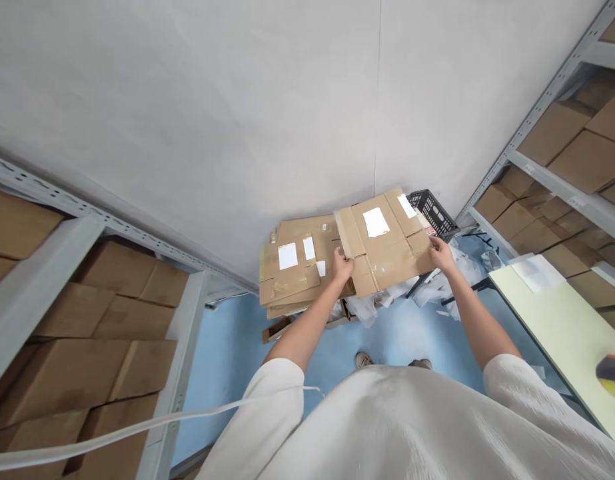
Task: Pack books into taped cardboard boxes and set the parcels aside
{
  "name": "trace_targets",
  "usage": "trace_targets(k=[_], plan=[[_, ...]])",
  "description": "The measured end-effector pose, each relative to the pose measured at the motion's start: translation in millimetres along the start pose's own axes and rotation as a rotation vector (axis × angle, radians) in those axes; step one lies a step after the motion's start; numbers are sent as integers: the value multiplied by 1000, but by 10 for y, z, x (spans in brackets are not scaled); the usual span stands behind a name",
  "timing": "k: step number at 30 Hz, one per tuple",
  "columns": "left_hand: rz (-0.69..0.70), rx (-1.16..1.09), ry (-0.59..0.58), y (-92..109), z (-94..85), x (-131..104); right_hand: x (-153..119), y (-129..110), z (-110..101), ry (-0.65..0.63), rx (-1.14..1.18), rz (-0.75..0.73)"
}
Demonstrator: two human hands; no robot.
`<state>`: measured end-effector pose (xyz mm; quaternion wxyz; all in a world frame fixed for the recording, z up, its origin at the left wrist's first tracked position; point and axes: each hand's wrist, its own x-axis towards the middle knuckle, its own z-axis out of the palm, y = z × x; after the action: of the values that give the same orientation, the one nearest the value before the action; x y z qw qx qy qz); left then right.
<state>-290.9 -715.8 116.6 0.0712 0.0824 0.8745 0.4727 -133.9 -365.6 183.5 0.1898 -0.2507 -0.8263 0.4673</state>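
Note:
A flattened cardboard box (392, 250) with two white labels spans the space between my hands. My left hand (342, 265) is closed on its left edge. At its right edge, my right hand (441, 254) pinches the cardboard. To the left lies a stack of flattened cardboard boxes (300, 273), with white labels on the top one. The held box partly overlaps the stack's right side in view; whether they touch I cannot tell. Behind the held box's right end, a black plastic crate (434, 212) is partly hidden.
Shelves with brown boxes stand at left (132, 293) and right (587, 160). A pale table (562, 333) is on my right, bearing a clear plastic sheet (536, 272). Plastic wrap (432, 292) litters the blue floor (227, 353). A white cable (187, 413) crosses at lower left.

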Motion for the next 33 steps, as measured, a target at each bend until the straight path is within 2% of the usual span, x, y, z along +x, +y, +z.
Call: trace_targets(k=[2,5,8,10,12,15,19,23,27,33], plan=[[-41,-60,12,229,55,-55,-7,77,-171,24,16,-11],[54,-96,23,644,225,-183,-20,217,-509,85,23,-21],[161,-81,22,1037,498,-339,-51,432,-946,151,1,-3],[237,-47,-13,1260,756,-453,-98,627,-1284,192,-18,15],[332,6,-68,1454,1085,-586,-178,856,-1648,237,-40,30],[448,82,-169,1717,1690,-839,-365,1231,-2220,320,-98,66],[499,112,-308,2053,2538,-1238,-711,1714,-2962,419,-212,173],[536,93,-456,2352,3255,-1586,-1096,2129,-3570,504,-269,309],[553,106,-593,2575,3844,-1810,-1413,2471,-3983,550,-330,366],[598,145,-739,2822,4590,-1904,-1615,2864,-4337,589,-380,455]])
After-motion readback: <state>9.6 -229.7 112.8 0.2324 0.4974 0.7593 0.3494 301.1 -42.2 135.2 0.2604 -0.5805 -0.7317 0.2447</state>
